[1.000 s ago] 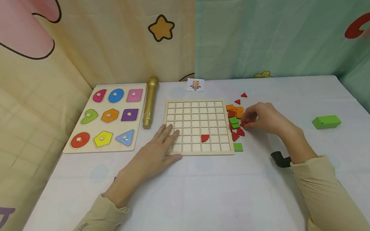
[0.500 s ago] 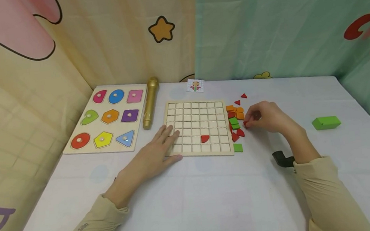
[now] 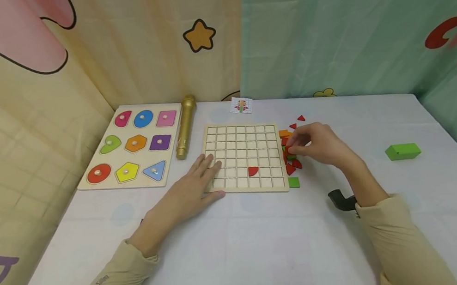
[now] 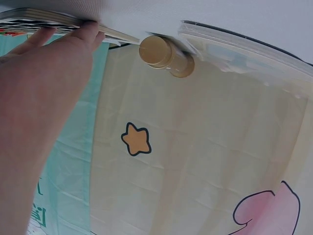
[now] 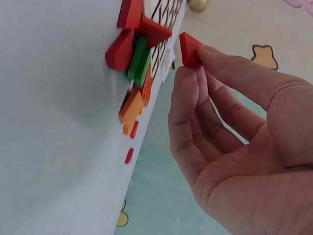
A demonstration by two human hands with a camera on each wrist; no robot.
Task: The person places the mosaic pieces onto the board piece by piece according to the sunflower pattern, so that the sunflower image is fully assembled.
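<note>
In the head view a wooden grid board lies on the table, with one red quarter-circle piece in a lower cell. My left hand rests with its fingers extended on the board's left edge. Between thumb and fingertips, my right hand pinches a small red wooden piece, raised off the table in the right wrist view; its full outline is partly covered. Beneath and beside that hand, several loose pieces line the board's right side: red pieces, green squares and orange ones.
At the left lies a shape puzzle board with knobbed pieces. A gold tube lies beside it. Behind the grid board is a small pattern card. A green block stands at the right, and curtains back the table.
My right hand drew slightly right with a red piece, then moved left over the loose pieces toward the board's right edge. My left hand has stayed put.
</note>
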